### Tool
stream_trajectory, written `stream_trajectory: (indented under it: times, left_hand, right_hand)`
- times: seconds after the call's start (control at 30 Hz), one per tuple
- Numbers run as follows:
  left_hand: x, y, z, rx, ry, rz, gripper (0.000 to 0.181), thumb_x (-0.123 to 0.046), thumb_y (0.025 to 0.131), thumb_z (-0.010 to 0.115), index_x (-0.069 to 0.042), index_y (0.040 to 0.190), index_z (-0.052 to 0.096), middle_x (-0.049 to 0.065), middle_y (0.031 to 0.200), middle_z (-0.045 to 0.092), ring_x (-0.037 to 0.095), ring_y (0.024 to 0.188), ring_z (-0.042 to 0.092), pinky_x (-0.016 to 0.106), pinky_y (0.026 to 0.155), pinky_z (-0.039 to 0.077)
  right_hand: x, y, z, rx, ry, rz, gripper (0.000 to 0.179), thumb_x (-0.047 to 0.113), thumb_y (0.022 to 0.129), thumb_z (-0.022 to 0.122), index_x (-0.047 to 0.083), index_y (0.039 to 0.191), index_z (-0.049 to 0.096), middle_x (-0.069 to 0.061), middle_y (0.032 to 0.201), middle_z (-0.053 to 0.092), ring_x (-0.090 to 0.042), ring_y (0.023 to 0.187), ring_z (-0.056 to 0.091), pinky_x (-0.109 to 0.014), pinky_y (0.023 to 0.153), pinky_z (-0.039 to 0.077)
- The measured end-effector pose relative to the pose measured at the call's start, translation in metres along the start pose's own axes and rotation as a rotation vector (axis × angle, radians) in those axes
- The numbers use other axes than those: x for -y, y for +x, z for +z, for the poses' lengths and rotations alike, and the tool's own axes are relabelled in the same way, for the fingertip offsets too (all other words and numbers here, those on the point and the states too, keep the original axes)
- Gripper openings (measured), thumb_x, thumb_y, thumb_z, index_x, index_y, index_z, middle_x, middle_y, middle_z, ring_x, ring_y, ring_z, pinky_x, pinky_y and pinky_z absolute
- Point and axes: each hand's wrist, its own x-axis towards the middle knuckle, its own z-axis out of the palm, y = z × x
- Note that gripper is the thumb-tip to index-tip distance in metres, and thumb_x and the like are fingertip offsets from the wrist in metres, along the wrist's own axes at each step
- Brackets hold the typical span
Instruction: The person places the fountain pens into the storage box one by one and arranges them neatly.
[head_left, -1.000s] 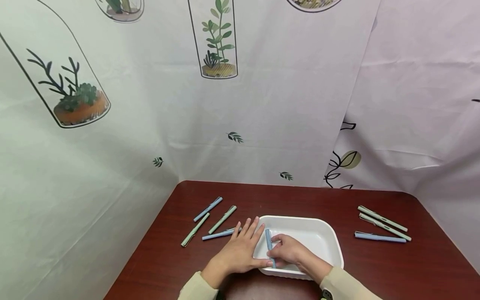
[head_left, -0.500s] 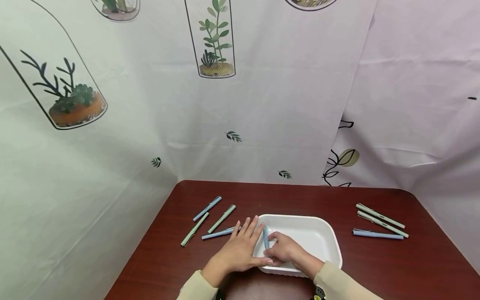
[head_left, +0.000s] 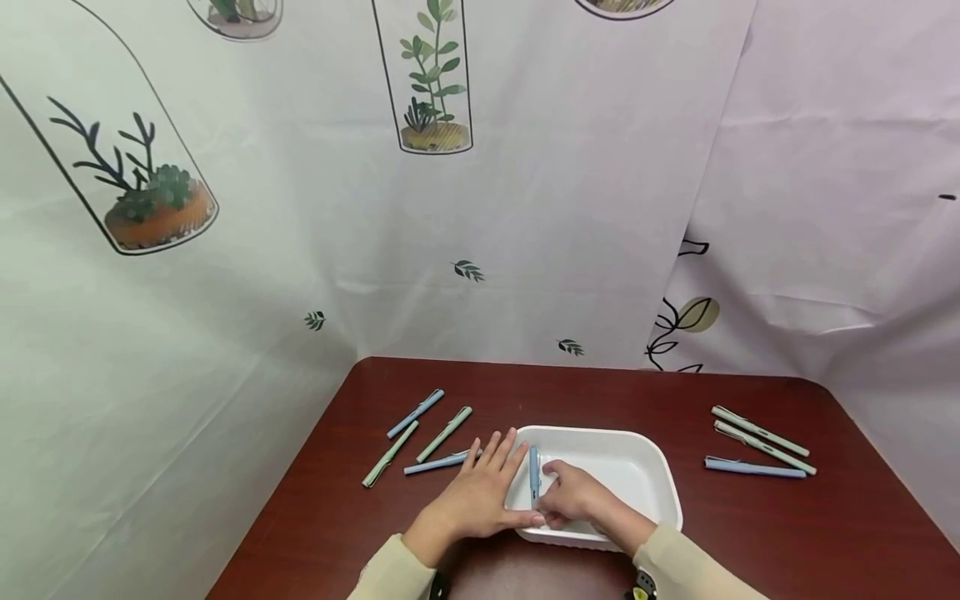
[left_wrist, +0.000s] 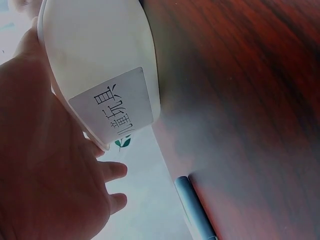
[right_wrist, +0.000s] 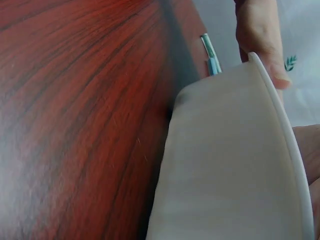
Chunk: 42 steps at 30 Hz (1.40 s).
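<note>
A white rectangular tray (head_left: 600, 433) stands on the table, with a light blue pen (head_left: 534, 471) lengthwise along the inside of its left wall. My left hand (head_left: 480, 497) lies over the tray's left rim, fingers spread and thumb along the near-left corner. My right hand (head_left: 573, 496) reaches into the tray with curled fingers and holds the pen near its lower end, which the thumb hides; the index finger sits just right of the pen. In the left wrist view a printed label (left_wrist: 112, 105) shows on the tray's outer wall.
Left of the tray lie blue and green pens, among them a green pen (head_left: 444, 434) and a blue pen (head_left: 438, 463) partly behind my left fingers. On the right, two green pens (head_left: 761, 432) lie beside a blue pen (head_left: 753, 467). A patterned cloth (head_left: 525, 250) hangs behind the table.
Inside the tray the blue pen has shifted slightly up and left and now stands straighter along the left wall. The right hand has moved a little with it; the left hand stays on the rim.
</note>
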Motion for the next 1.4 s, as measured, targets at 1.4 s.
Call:
stream_trajectory:
  times: [1.4]
  left_hand:
    - [0.0,0.0,0.001,-0.016,-0.001,0.008,0.104,-0.079,0.087,0.052,-0.013,0.162,0.025,0.012,0.169,0.016,0.035,0.154,0.02,0.06,0.121,0.016]
  right_hand:
    - [-0.026,-0.083,-0.146,-0.211,-0.299,-0.264,0.045,0.02,0.09,0.077,0.004,0.13,0.063,-0.017,0.129,0.061,-0.031,0.109,0.067,-0.025,0.08,0.056]
